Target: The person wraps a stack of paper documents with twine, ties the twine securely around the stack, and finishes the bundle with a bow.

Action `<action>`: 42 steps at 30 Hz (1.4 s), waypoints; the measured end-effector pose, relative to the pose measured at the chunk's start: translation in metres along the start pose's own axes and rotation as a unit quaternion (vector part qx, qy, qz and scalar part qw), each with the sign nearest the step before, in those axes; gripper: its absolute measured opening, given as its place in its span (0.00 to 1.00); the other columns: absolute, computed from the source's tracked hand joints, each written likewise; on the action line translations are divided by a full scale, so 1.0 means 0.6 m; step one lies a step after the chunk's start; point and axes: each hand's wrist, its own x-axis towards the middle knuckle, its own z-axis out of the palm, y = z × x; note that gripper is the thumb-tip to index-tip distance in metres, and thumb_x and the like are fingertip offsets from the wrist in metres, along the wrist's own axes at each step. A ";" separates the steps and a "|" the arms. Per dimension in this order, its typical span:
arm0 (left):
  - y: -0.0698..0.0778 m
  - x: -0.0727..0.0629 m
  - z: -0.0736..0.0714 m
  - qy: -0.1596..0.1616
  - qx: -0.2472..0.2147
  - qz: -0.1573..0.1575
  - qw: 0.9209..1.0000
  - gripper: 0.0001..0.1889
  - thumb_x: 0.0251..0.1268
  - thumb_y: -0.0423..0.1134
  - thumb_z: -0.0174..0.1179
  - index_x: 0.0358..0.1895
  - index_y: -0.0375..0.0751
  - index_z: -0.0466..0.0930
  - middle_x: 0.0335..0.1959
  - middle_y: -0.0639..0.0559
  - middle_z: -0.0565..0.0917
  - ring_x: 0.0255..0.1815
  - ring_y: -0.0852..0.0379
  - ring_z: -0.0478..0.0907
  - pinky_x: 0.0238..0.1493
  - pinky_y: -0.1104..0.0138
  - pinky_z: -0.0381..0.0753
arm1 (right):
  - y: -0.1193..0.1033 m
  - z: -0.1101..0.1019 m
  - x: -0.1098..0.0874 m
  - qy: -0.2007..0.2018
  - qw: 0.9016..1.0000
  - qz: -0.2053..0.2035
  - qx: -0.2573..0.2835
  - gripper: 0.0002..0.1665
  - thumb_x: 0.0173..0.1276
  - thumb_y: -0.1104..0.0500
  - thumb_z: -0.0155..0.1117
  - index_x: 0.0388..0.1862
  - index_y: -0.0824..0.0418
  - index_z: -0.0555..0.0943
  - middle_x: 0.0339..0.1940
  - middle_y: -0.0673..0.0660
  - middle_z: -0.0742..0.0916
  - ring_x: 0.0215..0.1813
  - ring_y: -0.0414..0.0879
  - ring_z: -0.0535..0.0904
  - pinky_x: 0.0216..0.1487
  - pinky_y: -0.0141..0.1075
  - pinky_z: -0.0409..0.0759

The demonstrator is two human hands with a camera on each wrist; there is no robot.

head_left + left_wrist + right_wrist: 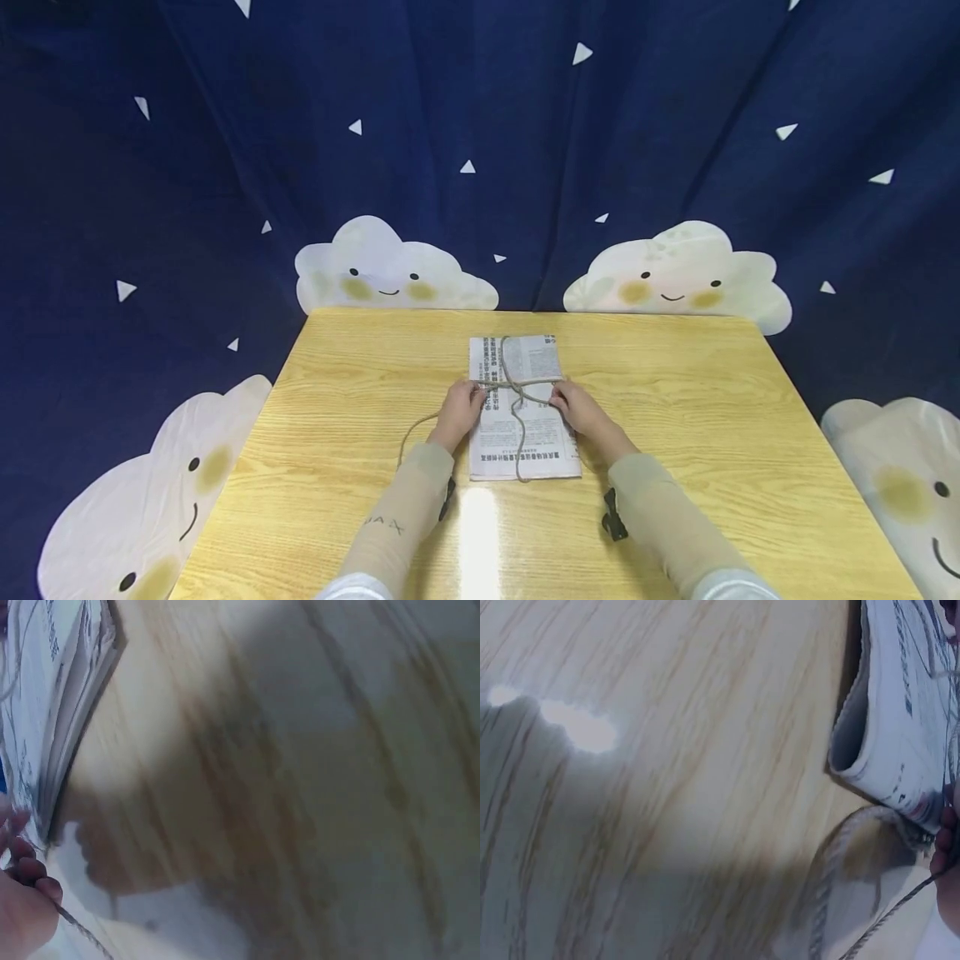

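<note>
A folded newspaper (497, 437) lies flat on the wooden table, bound by a thin brown rope (517, 388) that crosses at its middle. My left hand (457, 410) is at the paper's left edge, fingers curled round one rope end; in the left wrist view a tail of rope (84, 935) runs out below those fingers. At the right edge, my right hand (582, 408) pinches the other end. The right wrist view shows the newspaper's thick folded edge (859, 750) and rope (826, 900) looping beside the fingers. One strand hangs down the paper's front to its near edge.
The table (697, 400) extends on both sides of the newspaper. A dark blue curtain (450, 100) with white clouds and triangles hangs behind and beside it. Glare (478, 542) shines on the near tabletop.
</note>
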 end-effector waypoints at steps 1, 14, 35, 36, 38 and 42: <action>-0.003 -0.001 -0.001 0.007 -0.001 0.001 1.000 0.08 0.67 0.37 0.51 0.37 0.35 0.77 0.33 0.47 0.76 0.35 0.54 0.73 0.38 0.63 0.76 | 0.003 -0.001 0.001 -0.001 1.000 0.007 0.008 0.05 0.67 0.63 0.54 0.31 0.62 0.72 0.26 0.53 0.75 0.30 0.45 0.71 0.34 0.39 0.73; -0.018 0.003 -0.024 0.061 -0.080 -0.057 0.993 0.06 0.60 0.26 0.46 0.26 0.31 0.69 0.22 0.44 0.73 0.24 0.53 0.70 0.23 0.68 0.71 | 0.023 -0.031 0.002 0.013 0.995 0.095 0.034 0.07 0.67 0.60 0.56 0.35 0.64 0.77 0.29 0.55 0.81 0.31 0.46 0.73 0.33 0.37 0.74; 0.017 0.010 -0.006 0.005 0.026 0.016 1.000 0.12 0.62 0.25 0.49 0.47 0.29 0.75 0.41 0.39 0.78 0.45 0.46 0.76 0.49 0.61 0.77 | 0.013 -0.023 -0.007 0.016 0.997 0.070 -0.039 0.21 0.66 0.62 0.56 0.59 0.63 0.73 0.55 0.66 0.78 0.55 0.60 0.74 0.56 0.52 0.72; 0.021 0.009 -0.004 -0.002 0.047 0.021 0.999 0.12 0.63 0.26 0.50 0.48 0.30 0.75 0.42 0.40 0.78 0.46 0.47 0.76 0.50 0.61 0.77 | 0.011 -0.023 -0.008 0.013 0.996 0.071 -0.045 0.21 0.66 0.62 0.56 0.59 0.64 0.73 0.54 0.66 0.79 0.54 0.60 0.75 0.55 0.52 0.72; 0.024 0.007 0.002 -0.007 0.081 0.036 0.996 0.11 0.64 0.31 0.53 0.47 0.32 0.76 0.42 0.41 0.78 0.46 0.48 0.76 0.49 0.61 0.77 | 0.005 -0.023 -0.008 0.011 0.995 0.074 -0.063 0.21 0.66 0.60 0.57 0.57 0.63 0.75 0.48 0.65 0.82 0.47 0.57 0.78 0.50 0.49 0.75; 0.027 0.004 0.011 0.017 0.166 0.074 0.983 0.06 0.62 0.35 0.57 0.38 0.37 0.80 0.37 0.45 0.81 0.40 0.49 0.78 0.44 0.60 0.78 | -0.002 -0.024 -0.010 0.012 0.993 0.072 -0.090 0.20 0.64 0.57 0.59 0.54 0.64 0.77 0.33 0.59 0.83 0.30 0.48 0.74 0.34 0.42 0.74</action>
